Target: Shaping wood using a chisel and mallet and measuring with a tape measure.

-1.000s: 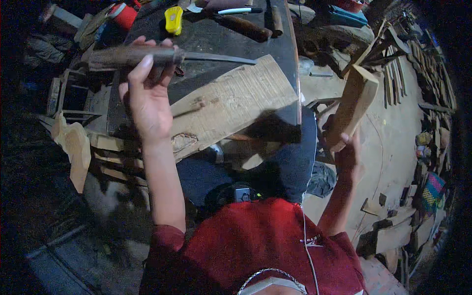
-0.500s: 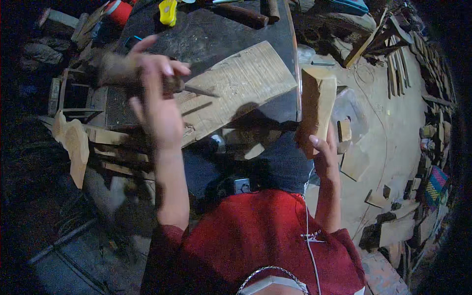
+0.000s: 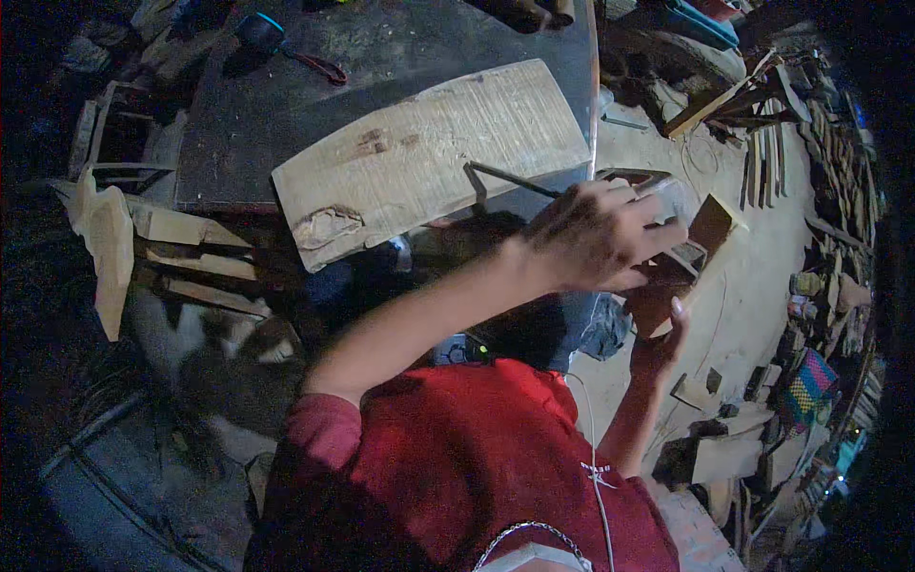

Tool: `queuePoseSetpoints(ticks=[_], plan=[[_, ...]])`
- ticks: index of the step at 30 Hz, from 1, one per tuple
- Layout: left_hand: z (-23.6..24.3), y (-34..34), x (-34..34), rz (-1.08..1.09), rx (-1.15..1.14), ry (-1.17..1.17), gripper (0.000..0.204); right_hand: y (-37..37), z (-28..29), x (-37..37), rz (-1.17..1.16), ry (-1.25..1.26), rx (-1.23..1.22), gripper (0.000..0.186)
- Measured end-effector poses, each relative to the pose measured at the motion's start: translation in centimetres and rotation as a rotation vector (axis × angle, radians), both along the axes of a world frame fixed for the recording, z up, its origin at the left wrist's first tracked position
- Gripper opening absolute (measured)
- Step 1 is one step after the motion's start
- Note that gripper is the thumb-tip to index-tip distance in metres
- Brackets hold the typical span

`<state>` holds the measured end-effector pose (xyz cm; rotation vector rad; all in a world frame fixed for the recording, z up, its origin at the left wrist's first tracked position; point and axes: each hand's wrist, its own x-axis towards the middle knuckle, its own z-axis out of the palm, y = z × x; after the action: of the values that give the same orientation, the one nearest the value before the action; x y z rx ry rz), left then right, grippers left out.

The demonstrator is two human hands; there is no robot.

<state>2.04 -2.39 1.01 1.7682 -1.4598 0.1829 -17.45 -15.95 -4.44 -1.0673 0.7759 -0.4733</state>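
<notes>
My left hand (image 3: 610, 234) reaches across my body to the right, with its fingers curled. From it a thin dark rod-like tool (image 3: 510, 179) sticks out to the left, over the edge of a pale wooden board (image 3: 429, 143). Under my left fingers is a shaped wooden block (image 3: 715, 229), tilted, its near part in shade. My right hand (image 3: 660, 348) grips this block from below, thumb up along its side. A metal-edged part (image 3: 688, 254) shows against the block by my left fingers; what it belongs to is unclear.
The board lies across the near edge of a dark table (image 3: 238, 133). A blue-rimmed dark round object (image 3: 259, 33) with a red cord sits at the back left. Carved wood pieces (image 3: 112, 250) stand at left. Wood scraps (image 3: 734, 458) and a woven basket (image 3: 813, 381) lie at right.
My left hand has swung from above the table at left over to the wooden block at right. The block has tilted and sits lower in my right hand. The view has shifted slightly.
</notes>
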Motion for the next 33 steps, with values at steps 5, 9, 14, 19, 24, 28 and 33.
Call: queuePoseSetpoints(ticks=[5, 9, 14, 19, 24, 28, 33], plan=[[-0.1, -1.0, 0.7, -0.019, -0.033, 0.004, 0.066, 0.2, 0.2, -0.4, -0.011, 0.058, 0.053, 0.053], [-0.2, -1.3, 1.0, -0.013, -0.015, 0.004, 0.067, 0.3, 0.1, 0.0, 0.064, 0.118, 0.003, 0.055], [0.3, -1.3, 1.6, -0.013, 0.016, 0.041, 0.049, 1.0, 0.6, 0.9, -0.003, 0.159, -0.013, 0.059], [-0.3, -1.8, 2.0, 0.015, 0.032, 0.036, 0.049, 1.6, 1.4, 1.5, 0.009, 0.110, -0.007, 0.059], [-0.5, -1.5, 2.7, 0.104, 0.128, 0.012, 0.045, 0.8, 0.6, 0.5, 0.020, 0.106, -0.020, 0.061], [-0.8, 1.2, 4.1, 0.406, 0.468, 0.189, 0.042, 0.6, 0.3, 0.1, -0.014, 0.109, 0.022, 0.063], [0.6, 1.7, 2.7, 0.327, 0.360, 0.166, 0.040, 0.3, -0.5, 0.5, -0.058, 0.101, 0.030, 0.062]])
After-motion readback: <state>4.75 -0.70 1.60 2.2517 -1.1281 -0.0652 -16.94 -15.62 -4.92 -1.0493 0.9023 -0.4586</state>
